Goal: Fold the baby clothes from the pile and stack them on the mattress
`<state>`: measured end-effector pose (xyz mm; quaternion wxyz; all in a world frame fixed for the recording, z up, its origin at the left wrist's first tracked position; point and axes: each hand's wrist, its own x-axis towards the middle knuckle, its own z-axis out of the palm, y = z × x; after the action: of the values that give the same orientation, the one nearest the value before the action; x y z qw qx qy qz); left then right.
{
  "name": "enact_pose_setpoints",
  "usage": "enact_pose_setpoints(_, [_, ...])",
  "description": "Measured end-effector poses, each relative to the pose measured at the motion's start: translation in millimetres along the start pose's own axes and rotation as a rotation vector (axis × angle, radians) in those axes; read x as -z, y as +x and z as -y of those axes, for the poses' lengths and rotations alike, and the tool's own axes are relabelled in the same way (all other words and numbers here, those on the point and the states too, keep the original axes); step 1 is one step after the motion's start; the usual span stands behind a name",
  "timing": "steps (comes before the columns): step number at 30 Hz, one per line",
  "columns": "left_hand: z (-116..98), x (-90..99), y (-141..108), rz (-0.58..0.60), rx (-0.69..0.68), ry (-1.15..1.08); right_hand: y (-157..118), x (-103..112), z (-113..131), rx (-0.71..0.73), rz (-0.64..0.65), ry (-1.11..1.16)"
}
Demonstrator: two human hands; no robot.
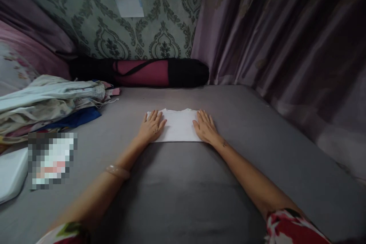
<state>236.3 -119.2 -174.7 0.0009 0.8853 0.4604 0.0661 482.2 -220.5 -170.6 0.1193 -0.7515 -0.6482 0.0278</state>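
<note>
A white folded cloth (180, 126), possibly a garment, lies flat on the grey sheet (183, 183). Its far edge is slightly uneven, while the near edge runs straight. My left hand (152, 126) rests palm down on the cloth's left end, fingers stretched out and pointing away from me. On the right end lies my right hand (206, 126), also flat, with its thumb toward the middle. Neither hand grips the cloth. Between the two hands the cloth's middle shows uncovered.
A heap of clothes (51, 101) lies at the left. Nearer are a white object (11, 173) and a pixelated patch. A long black and dark pink bag (143, 72) lies along the patterned wall (162, 19). Purple curtains (271, 34) hang at the right.
</note>
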Motion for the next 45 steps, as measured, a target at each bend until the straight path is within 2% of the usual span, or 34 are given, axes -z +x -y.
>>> enact_pose_setpoints(6, [-3.7, 4.3, -10.2, 0.072, -0.021, -0.009, -10.3, -3.8, -3.6, 0.052, 0.0, -0.036])
enact_pose_setpoints(10, [5.3, 17.2, 8.9, 0.022, -0.048, -0.072, 7.8, 10.8, -11.3, 0.076, -0.043, -0.046])
enact_pose_setpoints(12, [13.5, 22.4, 25.2, 0.046, -0.007, -0.076, 22.0, 18.1, -18.1, 0.059, -0.052, -0.047])
enact_pose_setpoints(17, [32.9, 31.3, 64.4, 0.282, 0.068, -0.032, 53.6, 25.9, -32.9, 0.042, 0.133, -0.067])
enact_pose_setpoints(24, [48.5, 39.3, 87.8, 0.395, 0.075, -0.15, 76.9, 40.2, -36.2, -0.024, 0.275, -0.013])
enact_pose_setpoints(27, [56.1, 40.3, 86.0, 0.371, 0.051, -0.264, 77.7, 50.2, -40.3, 0.002, 0.272, 0.106])
enact_pose_setpoints(30, [62.7, 51.6, 77.4, 0.339, -0.017, -0.473, 73.0, 62.9, -47.1, 0.031, 0.258, 0.355])
enact_pose_setpoints(33, [65.1, 78.1, 66.7, 0.34, -0.101, -0.645, 67.2, 81.2, -52.1, 0.053, 0.279, 0.568])
enact_pose_setpoints(36, [63.1, 112.9, 58.8, 0.328, -0.137, -0.712, 63.3, 105.7, -52.1, 0.094, 0.278, 0.719])
enact_pose_setpoints(38, [60.9, 135.3, 54.9, 0.241, -0.133, -0.739, 61.2, 123.4, -49.1, 0.13, 0.232, 0.781])
enact_pose_setpoints(41, [59.5, 159.1, 46.3, 0.023, -0.131, -0.676, 54.4, 144.6, -42.3, 0.192, 0.079, 0.777])
enact_pose_setpoints(43, [60.4, 162.6, 36.4, -0.111, -0.17, -0.53, 44.2, 149.6, -38.4, 0.223, -0.05, 0.687])
enact_pose_setpoints(45, [61.4, 152.6, 22.2, -0.191, -0.247, -0.362, 27.9, 143.5, -37.3, 0.253, -0.125, 0.555])
